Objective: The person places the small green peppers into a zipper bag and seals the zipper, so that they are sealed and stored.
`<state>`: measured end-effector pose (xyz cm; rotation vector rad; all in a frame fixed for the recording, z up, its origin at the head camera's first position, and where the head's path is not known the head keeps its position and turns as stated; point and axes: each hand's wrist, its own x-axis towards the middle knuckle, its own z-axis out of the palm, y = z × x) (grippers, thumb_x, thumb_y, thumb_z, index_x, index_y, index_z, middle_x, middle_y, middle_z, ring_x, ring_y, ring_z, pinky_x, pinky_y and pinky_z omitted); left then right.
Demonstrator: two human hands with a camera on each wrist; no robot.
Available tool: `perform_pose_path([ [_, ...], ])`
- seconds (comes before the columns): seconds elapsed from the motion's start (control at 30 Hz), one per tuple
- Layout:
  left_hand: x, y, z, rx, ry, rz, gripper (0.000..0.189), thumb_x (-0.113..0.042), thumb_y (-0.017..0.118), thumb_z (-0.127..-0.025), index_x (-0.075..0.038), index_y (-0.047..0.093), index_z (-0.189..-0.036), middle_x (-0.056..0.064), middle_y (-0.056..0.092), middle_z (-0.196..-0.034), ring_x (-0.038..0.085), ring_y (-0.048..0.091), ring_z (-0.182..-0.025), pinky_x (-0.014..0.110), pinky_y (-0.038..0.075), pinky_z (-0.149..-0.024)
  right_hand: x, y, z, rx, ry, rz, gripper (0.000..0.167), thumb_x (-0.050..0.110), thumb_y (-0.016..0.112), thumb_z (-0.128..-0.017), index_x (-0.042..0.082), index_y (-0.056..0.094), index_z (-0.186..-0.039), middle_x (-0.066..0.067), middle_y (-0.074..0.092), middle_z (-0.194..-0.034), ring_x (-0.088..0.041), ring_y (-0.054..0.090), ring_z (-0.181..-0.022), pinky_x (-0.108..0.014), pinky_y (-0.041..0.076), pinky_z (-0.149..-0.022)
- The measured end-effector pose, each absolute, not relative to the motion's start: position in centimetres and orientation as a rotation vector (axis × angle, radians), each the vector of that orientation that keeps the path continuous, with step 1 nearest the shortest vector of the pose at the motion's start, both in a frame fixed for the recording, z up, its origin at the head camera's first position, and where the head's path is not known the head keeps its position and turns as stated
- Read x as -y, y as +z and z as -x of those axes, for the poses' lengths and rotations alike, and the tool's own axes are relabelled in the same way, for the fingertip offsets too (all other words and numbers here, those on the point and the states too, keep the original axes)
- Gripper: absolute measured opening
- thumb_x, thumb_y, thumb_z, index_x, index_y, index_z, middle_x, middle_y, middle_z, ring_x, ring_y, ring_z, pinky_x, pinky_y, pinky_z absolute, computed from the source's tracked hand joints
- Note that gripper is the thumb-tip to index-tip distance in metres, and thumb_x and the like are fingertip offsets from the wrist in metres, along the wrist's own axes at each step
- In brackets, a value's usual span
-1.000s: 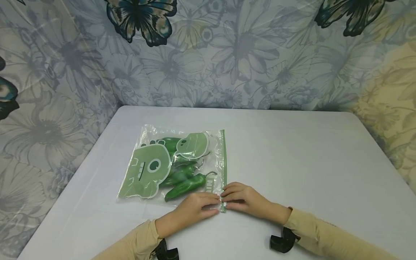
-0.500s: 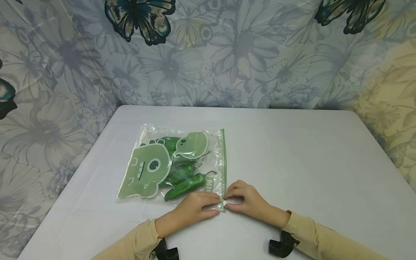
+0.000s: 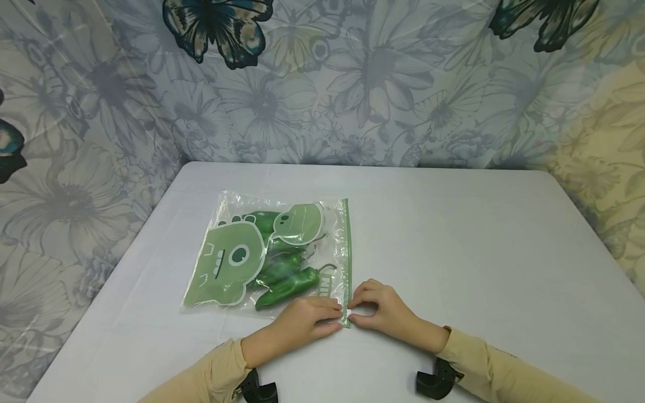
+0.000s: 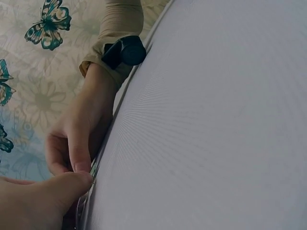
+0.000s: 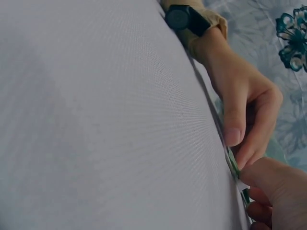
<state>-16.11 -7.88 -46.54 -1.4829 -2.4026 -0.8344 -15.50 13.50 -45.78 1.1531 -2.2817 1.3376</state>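
Observation:
A clear zip bag [image 3: 232, 268] printed with green cartoon creatures lies flat on the table, left of centre. Several green peppers [image 3: 289, 288] show through its plastic. My left hand [image 3: 302, 322] holds the bag near its front right corner, thumb and fingers beside the green zip strip [image 3: 346, 240]. From the other side, my right hand [image 3: 385, 310] pinches a small white slider [image 5: 243, 186] on that strip between thumb and fingertips. In the left wrist view, the right hand's thumb and fingers meet the strip's end, while the left hand [image 4: 43, 199] partly hides the bag.
The white-covered table [image 3: 478, 240] extends to the right and behind the bag. A patterned cloth [image 3: 312, 112] with flowers and butterflies hangs around the table's back and sides. Each wrist wears a black camera mount [image 3: 437, 379].
My right hand's fingers have drawn in from a flatter pose to a pinch at the white slider. The left hand and the bag stay nearly still.

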Motion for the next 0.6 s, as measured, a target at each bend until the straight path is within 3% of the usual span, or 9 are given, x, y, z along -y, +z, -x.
perform_pose_path([
  [0.27,7.8,-46.2,16.0,2.389,-0.806,1.484,0.020,-0.021,0.071,-0.077,-0.007,0.070,-0.091,0.003,0.065,-0.097,0.012,0.060,-0.093,0.020,0.039,-0.087,-13.8,-47.5,16.1,2.331,1.315,-1.102,0.017,0.003,0.075,-0.064,0.013,0.068,-0.077,0.007,0.060,-0.077,-0.010,0.053,-0.073,-0.016,0.043,-0.065],
  [0.6,7.8,-46.1,16.0,2.403,-0.799,1.481,0.019,-0.021,0.070,-0.077,-0.007,0.070,-0.091,0.003,0.065,-0.098,0.012,0.060,-0.094,0.020,0.039,-0.087,-13.9,-47.2,17.1,2.353,1.308,-1.041,0.015,0.003,0.074,-0.065,0.012,0.066,-0.073,0.008,0.059,-0.075,-0.008,0.053,-0.071,-0.016,0.042,-0.064],
])
